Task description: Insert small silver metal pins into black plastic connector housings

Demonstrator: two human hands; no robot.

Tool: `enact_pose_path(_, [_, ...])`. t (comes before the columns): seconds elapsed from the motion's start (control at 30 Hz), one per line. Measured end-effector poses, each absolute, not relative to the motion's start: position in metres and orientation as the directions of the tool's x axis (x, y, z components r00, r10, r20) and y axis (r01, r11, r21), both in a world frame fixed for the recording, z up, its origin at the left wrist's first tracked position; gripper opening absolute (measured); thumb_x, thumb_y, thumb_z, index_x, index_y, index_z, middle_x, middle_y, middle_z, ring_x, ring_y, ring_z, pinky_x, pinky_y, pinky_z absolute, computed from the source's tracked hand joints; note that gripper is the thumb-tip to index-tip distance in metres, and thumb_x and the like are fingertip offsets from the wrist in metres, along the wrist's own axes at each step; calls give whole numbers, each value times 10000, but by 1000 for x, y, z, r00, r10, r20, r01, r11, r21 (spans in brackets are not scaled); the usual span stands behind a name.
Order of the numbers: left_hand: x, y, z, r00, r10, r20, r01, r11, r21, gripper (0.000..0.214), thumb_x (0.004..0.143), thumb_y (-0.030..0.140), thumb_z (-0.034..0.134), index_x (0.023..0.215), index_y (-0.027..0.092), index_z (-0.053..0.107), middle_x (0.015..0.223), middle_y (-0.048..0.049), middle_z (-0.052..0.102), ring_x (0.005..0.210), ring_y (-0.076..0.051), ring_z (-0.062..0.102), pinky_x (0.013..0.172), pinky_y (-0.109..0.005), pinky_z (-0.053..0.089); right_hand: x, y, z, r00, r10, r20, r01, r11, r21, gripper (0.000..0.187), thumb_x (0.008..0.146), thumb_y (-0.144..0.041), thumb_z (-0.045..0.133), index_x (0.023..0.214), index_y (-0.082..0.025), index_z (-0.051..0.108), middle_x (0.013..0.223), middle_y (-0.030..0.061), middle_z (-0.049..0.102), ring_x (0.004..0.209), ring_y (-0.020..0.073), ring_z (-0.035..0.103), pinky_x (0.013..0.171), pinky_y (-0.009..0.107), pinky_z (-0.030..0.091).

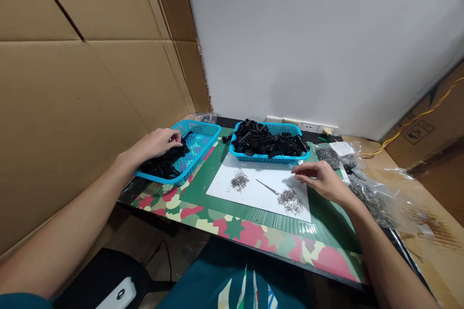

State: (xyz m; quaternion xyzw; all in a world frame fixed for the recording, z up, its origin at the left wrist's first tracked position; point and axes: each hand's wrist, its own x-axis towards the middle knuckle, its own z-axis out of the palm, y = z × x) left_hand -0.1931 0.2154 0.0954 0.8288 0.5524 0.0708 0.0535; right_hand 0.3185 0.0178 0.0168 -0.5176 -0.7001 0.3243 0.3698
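My left hand (164, 143) is over the left blue plastic basket (201, 157), its fingers curled in a pinch. A dark bit shows at the fingertips, too small to name. Black plastic parts (163, 166) lie under it in the near end of that basket. My right hand (321, 178) hovers at the right edge of a white sheet (261, 174), thumb and fingers apart with nothing seen between them. On the sheet are a left heap of small metal pieces (239, 181), a right heap of similar metal pieces (290, 201) and thin metal tweezers (267, 187).
Behind the sheet stands another blue basket (270, 158), heaped with black parts (268, 140). Clear bags of metal pieces (371, 200) lie on cardboard at the right. A power strip (309, 127) runs along the wall. Cardboard (90, 91) walls the left side.
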Motion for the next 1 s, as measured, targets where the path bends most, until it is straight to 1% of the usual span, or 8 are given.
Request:
enact_pose_path(0.13, [-195,213,93,410,908,80,887,-418,194,347,827,540,759,937,211,735,853,-50,735,783,-255,641,721,-299,434,319,19,16,-204,967,152,443,230,-866,201,902,-381,735,854,-201,811,881,79,801,834,246,738,791,388,588])
enact_pose_path(0.27, [-195,211,84,422,897,131,874,-441,202,198,900,321,755,1017,161,749,1065,-47,727,981,-216,606,856,-244,429,320,20,13,-181,964,193,340,246,-908,168,843,-383,812,824,-221,848,902,88,802,876,250,733,729,350,582])
enact_pose_path(0.37, [-195,210,83,404,901,158,876,-431,216,84,899,207,768,957,150,747,1021,-20,700,932,-183,577,814,-208,399,321,21,11,-122,977,174,282,202,-938,212,778,-420,870,807,-210,859,810,83,780,692,205,684,604,323,550])
enact_pose_path(0.43, [-195,209,86,385,906,175,876,-418,239,61,897,185,783,927,151,742,977,-3,695,892,-172,567,778,-196,382,321,22,11,-96,988,120,277,143,-950,260,759,-445,883,817,-192,859,722,73,764,602,184,650,589,327,544])
enact_pose_path(0.67, [-193,206,103,258,934,247,855,-340,393,97,867,145,822,836,144,731,824,42,690,797,-146,554,747,-190,367,314,21,14,-114,994,2,210,26,-977,382,758,-536,869,835,-172,780,778,88,791,696,218,739,700,359,609])
enact_pose_path(0.8, [-194,203,105,121,955,270,803,-254,540,114,875,203,824,867,128,739,698,57,688,695,-133,542,721,-208,396,309,19,18,-128,992,0,185,24,-982,378,790,-528,856,863,-176,737,800,98,803,713,221,755,708,354,614])
enact_pose_path(0.9, [-194,199,104,45,960,275,704,-226,673,265,861,359,840,900,130,712,786,11,750,754,-151,621,772,-256,478,307,16,20,-140,990,0,173,24,-985,362,805,-506,858,892,-177,734,821,104,810,728,230,771,725,362,624])
enact_pose_path(1.0, [-190,191,105,-7,958,285,590,-226,775,403,808,495,849,896,150,661,863,-46,770,817,-190,680,805,-321,535,305,14,20,-165,986,15,176,45,-983,384,825,-505,847,1008,-178,765,835,106,817,750,243,782,743,381,635])
